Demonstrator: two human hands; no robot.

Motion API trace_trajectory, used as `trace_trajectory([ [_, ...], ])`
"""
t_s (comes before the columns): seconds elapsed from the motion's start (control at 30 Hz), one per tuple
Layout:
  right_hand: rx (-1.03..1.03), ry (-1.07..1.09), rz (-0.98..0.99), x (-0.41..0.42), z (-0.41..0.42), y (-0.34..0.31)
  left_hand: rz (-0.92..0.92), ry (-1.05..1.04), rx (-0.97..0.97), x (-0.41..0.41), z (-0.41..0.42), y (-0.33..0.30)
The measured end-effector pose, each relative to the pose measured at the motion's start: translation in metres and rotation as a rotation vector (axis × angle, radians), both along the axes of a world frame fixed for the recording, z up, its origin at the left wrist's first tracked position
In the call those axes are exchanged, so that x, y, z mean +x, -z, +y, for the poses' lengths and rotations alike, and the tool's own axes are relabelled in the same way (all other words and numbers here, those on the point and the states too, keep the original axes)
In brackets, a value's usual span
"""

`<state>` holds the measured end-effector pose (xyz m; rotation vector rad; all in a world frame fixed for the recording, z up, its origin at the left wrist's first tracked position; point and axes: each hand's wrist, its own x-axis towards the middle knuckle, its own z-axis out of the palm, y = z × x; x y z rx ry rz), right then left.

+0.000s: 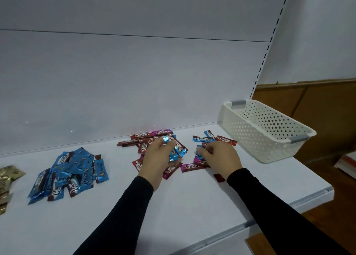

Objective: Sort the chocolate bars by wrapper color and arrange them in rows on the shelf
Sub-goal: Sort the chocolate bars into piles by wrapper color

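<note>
clearly the sorting is only part done in the head view: taking the white perforated plastic basket at the right end of the white shelf board as the landmark, a mixed scatter of red, magenta and blue foil-wrapped chocolate bars lies just left of it, a loose heap of blue-wrapped bars lies well to its left, and a few gold-wrapped bars sit farthest from it at the frame edge. nothing is in rows yet. the risk, as i judge it, is that the slippery foil bars slide out of a full grip and drop back into the scatter, or that a red or magenta bar gets carried along with the blues because they overlap; the blue heap is also untidy enough to spill when more are added. the left hand, farther from the basket, is palm down with fingers curled round a small bunch of blue-wrapped bars, its black sleeve running back to the viewer. the right hand, nearer the basket, is also palm down over the scatter, fingertips pinching at a blue bar beneath it.
</note>
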<state>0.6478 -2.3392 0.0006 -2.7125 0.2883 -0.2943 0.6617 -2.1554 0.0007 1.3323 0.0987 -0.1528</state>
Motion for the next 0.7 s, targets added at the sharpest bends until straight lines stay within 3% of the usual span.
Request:
trace_trajectory([
  [0.1,-0.093,0.059,0.058,0.015,0.012,-0.002,0.013,-0.028,0.023,0.006,0.005,0.0],
  [0.23,0.104,-0.029,0.086,0.024,0.02,-0.004,0.036,-0.057,0.01,0.01,0.011,-0.002],
  [0.4,0.652,-0.077,-0.119,0.021,0.026,-0.017,-0.056,-0.039,0.092,0.006,0.009,-0.002],
  [0.47,0.855,-0.151,-0.079,0.014,0.035,-0.024,-0.054,-0.044,0.12,0.006,0.009,-0.002],
  [0.57,0.85,-0.256,0.01,0.008,0.048,-0.024,0.012,-0.023,0.025,0.004,0.007,-0.005],
  [0.7,0.779,-0.298,0.066,0.014,0.045,-0.019,0.006,-0.021,0.042,0.004,0.007,-0.005],
])
